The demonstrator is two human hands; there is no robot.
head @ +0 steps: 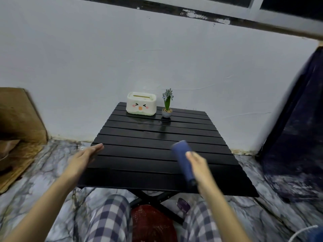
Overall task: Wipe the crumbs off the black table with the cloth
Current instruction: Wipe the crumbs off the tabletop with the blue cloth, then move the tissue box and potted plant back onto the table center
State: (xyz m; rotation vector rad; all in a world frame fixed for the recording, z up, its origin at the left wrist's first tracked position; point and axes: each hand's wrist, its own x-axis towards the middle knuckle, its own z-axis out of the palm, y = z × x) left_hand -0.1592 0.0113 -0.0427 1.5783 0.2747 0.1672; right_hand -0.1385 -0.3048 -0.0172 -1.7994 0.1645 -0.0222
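A low black slatted table [157,137] stands against the white wall in front of me. My right hand [199,165] holds a blue cloth [182,154] over the table's near right part; the cloth is blurred and hangs down past my fingers. My left hand [83,158] is flat, fingers together and stretched out, at the table's near left edge, holding nothing. No crumbs can be made out on the dark slats.
A cream tissue box with a cartoon face [141,105] and a small potted plant [167,109] stand at the table's far edge. A red mesh basket [152,224] sits under the table between my knees. Cardboard [19,119] lies left, dark fabric [297,128] right.
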